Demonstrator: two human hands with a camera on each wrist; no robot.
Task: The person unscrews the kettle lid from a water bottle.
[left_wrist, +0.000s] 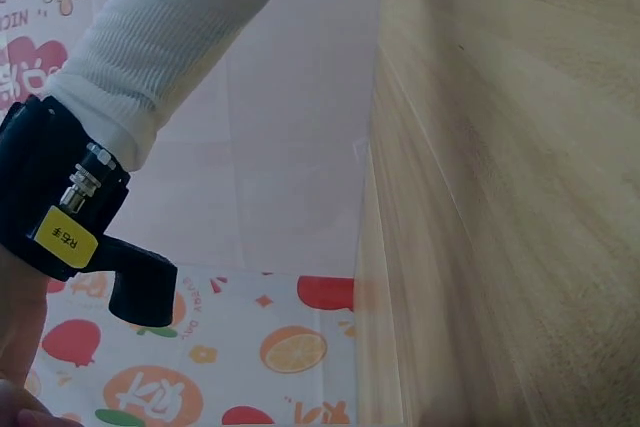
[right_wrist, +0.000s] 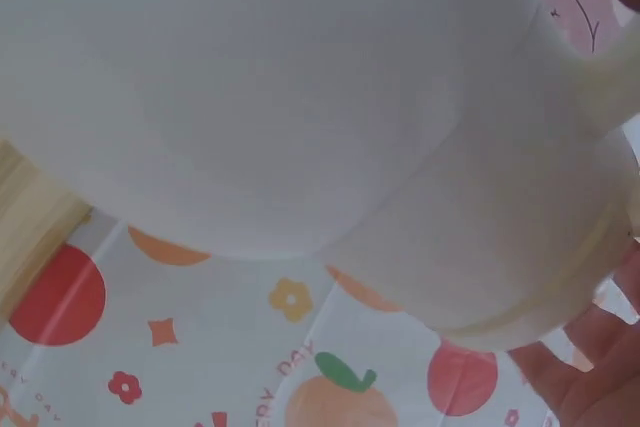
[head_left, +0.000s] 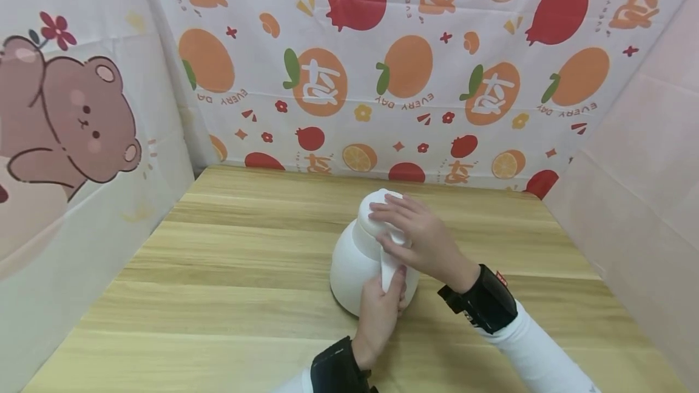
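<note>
A white, round-bellied thermal jug [head_left: 349, 268] stands on the wooden table, its handle [head_left: 389, 267] turned towards me. My left hand [head_left: 378, 314] grips the lower part of that handle, thumb lying along it. Across the white lid [head_left: 371, 204] spread the fingers of my right hand [head_left: 428, 241], with the thumb on the near side by the top of the handle. In the right wrist view the jug's body [right_wrist: 250, 97] fills most of the picture, and fingertips of the right hand [right_wrist: 590, 377] show at the lid's rim. The left wrist view leaves out the jug.
Wood-grain tabletop [head_left: 235, 296] surrounds the jug. A fruit-print cloth [head_left: 360, 77] hangs along the back edge. A cloth with a bear print [head_left: 87, 120] hangs on the left, and a pale cloth [head_left: 639, 156] on the right.
</note>
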